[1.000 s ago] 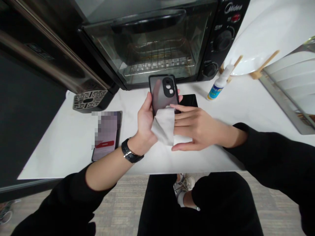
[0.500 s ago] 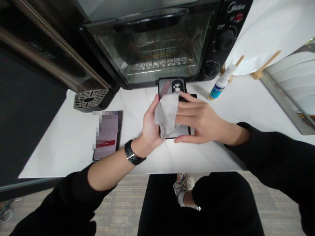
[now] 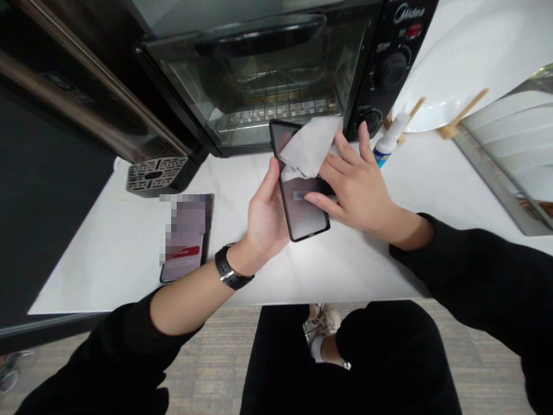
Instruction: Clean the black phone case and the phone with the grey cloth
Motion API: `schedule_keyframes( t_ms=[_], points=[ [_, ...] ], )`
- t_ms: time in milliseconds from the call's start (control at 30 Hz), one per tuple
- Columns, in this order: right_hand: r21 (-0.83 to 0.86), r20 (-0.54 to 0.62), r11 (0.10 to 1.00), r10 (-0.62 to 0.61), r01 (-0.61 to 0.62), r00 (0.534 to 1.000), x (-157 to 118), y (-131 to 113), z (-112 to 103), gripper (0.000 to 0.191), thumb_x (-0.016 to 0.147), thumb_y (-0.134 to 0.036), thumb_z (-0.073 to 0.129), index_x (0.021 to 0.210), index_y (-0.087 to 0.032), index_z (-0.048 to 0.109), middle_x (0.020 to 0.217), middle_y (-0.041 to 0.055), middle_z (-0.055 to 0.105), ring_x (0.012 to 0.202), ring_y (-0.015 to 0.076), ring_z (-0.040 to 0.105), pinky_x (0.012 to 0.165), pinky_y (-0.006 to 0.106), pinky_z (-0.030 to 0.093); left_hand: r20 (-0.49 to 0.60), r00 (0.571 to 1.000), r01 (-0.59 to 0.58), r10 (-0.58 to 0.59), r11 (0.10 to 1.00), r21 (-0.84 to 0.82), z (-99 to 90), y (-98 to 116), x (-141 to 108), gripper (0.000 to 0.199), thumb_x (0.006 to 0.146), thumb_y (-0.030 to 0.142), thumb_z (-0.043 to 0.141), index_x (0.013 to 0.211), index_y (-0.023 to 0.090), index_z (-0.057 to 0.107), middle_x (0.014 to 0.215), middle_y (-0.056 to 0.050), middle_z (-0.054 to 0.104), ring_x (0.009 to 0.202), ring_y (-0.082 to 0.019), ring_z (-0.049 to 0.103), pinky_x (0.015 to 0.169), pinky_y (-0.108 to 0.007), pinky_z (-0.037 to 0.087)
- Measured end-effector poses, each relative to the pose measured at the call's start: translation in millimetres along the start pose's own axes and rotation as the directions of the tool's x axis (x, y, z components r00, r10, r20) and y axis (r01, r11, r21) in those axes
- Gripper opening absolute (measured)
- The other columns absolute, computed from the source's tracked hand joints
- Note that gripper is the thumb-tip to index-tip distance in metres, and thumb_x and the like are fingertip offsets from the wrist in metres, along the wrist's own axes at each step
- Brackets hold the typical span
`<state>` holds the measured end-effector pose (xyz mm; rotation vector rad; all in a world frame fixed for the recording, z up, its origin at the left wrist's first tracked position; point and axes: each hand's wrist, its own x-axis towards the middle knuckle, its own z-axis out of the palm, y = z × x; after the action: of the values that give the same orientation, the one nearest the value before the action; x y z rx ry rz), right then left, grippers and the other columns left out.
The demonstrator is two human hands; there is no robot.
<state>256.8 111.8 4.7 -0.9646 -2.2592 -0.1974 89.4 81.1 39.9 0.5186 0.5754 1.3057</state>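
My left hand grips a phone case by its left side, thumb along the edge. The case has a black rim and a greyish, see-through-looking back, and is held tilted over the counter. A light grey cleaning cloth with zigzag edges lies over its upper part. My right hand has its middle fingers at the cloth's right edge, the index finger raised and the thumb on the case. How firmly the fingers pinch the cloth is partly hidden. A dark object shows partly beneath my right hand.
A phone with a lit, blurred screen lies on the white counter to the left. Behind stands a toaster oven. A spray bottle stands right, before a white plate on a wooden stand. A drip tray juts out left.
The case has been lifted and turned in my left hand, its lower end now swung slightly right. My right hand and the cloth have moved up and right, baring the lower part of the case.
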Motion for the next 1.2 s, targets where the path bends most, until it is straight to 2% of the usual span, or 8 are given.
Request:
schedule_keyframes(
  t_ms=[200, 333, 400, 533, 700, 833, 1033, 1200],
  points=[
    [-0.055, -0.048, 0.993, -0.104, 0.101, 0.993, 2, 1, -6, 0.039, 0.106, -0.054, 0.049, 0.108, -0.02, 0.069, 0.115, 0.0122, 0.077, 0.145, 0.0356, 0.058, 0.131, 0.066, 0.038, -0.005, 0.998, -0.064, 0.065, 0.996, 0.064, -1.8, 2, -4, 0.047, 0.113, 0.045, 0.039, 0.155, 0.034, 0.057, 0.156, 0.007, 0.064, 0.164, -0.022, 0.036, 0.134, -0.042, 0.038],
    [-0.021, -0.137, 0.944, -0.328, 0.329, 0.935, 2, -1, -9, 0.024, 0.104, -0.039, 0.053, 0.099, -0.02, 0.066, 0.099, 0.0045, 0.077, 0.111, 0.0221, 0.074, 0.117, 0.045, 0.058, -0.017, 0.996, -0.084, 0.086, 0.994, 0.075, -5.7, 11, -1, 0.05, 0.109, 0.056, 0.043, 0.155, 0.04, 0.056, 0.138, 0.007, 0.076, 0.164, -0.024, 0.035, 0.134, -0.041, 0.037],
    [-0.02, -0.13, 0.927, -0.373, 0.374, 0.919, 3, -2, -8, 0.021, 0.103, -0.035, 0.054, 0.098, -0.018, 0.065, 0.095, 0.0032, 0.075, 0.097, 0.0189, 0.074, 0.108, 0.04, 0.062, -0.055, 0.997, -0.043, 0.048, 0.996, 0.084, -6.4, 14, 2, 0.058, 0.108, 0.061, 0.041, 0.155, 0.032, 0.057, 0.127, 0.001, 0.08, 0.162, -0.027, 0.038, 0.131, -0.041, 0.04],
    [0.016, -0.051, 0.915, -0.402, 0.403, 0.914, 5, -3, -7, 0.026, 0.106, -0.037, 0.05, 0.099, -0.016, 0.065, 0.099, 0.0055, 0.071, 0.096, 0.0177, 0.07, 0.107, 0.036, 0.061, -0.1, 0.992, 0.091, -0.081, 0.991, 0.094, -6.9, 15, 7, 0.065, 0.11, 0.058, 0.034, 0.152, 0.014, 0.059, 0.117, -0.009, 0.081, 0.149, -0.031, 0.055, 0.124, -0.045, 0.048],
    [0.098, 0.03, 0.909, -0.41, 0.405, 0.912, 6, -10, -8, 0.036, 0.107, -0.048, 0.049, 0.109, -0.015, 0.063, 0.116, 0.0094, 0.068, 0.108, 0.0211, 0.065, 0.103, 0.039, 0.06, -0.131, 0.991, 0.026, -0.018, 0.998, 0.06, -10.8, 21, 11, 0.059, 0.11, 0.056, 0.036, 0.142, 0.015, 0.064, 0.101, -0.008, 0.081, 0.118, -0.027, 0.073, 0.116, -0.043, 0.054],
    [0.119, 0.068, 0.897, -0.434, 0.425, 0.898, 3, -16, -3, 0.039, 0.106, -0.05, 0.051, 0.106, -0.013, 0.063, 0.112, 0.0117, 0.069, 0.11, 0.0261, 0.061, 0.099, 0.042, 0.058, -0.138, 0.986, 0.107, -0.091, 0.988, 0.114, -12.2, 19, 12, 0.064, 0.109, 0.061, 0.033, 0.116, 0.012, 0.074, 0.097, -0.012, 0.08, 0.114, -0.027, 0.073, 0.106, -0.038, 0.059],
    [0.454, -0.009, 0.854, -0.279, 0.253, 0.96, -5, -31, 1, 0.016, 0.106, -0.031, 0.057, 0.11, -0.016, 0.063, 0.111, 0.0062, 0.071, 0.103, 0.0155, 0.066, 0.094, 0.03, 0.057, -0.114, 0.989, -0.073, 0.088, 0.989, 0.13, -11.6, 6, 2, 0.053, 0.111, 0.054, 0.035, 0.102, 0.021, 0.076, 0.1, -0.005, 0.08, 0.101, -0.019, 0.074, 0.092, -0.03, 0.062],
    [0.468, -0.032, 0.849, -0.262, 0.246, 0.965, -7, -39, -2, 0.017, 0.105, -0.028, 0.06, 0.116, -0.016, 0.065, 0.112, 0.005, 0.073, 0.103, 0.0129, 0.068, 0.095, 0.026, 0.055, -0.185, 0.981, 0.08, -0.057, 0.99, 0.119, -9.7, 4, -6, 0.06, 0.107, 0.066, 0.038, 0.114, 0.019, 0.076, 0.107, -0.008, 0.08, 0.098, -0.02, 0.076, 0.081, -0.029, 0.064]
  ],
)
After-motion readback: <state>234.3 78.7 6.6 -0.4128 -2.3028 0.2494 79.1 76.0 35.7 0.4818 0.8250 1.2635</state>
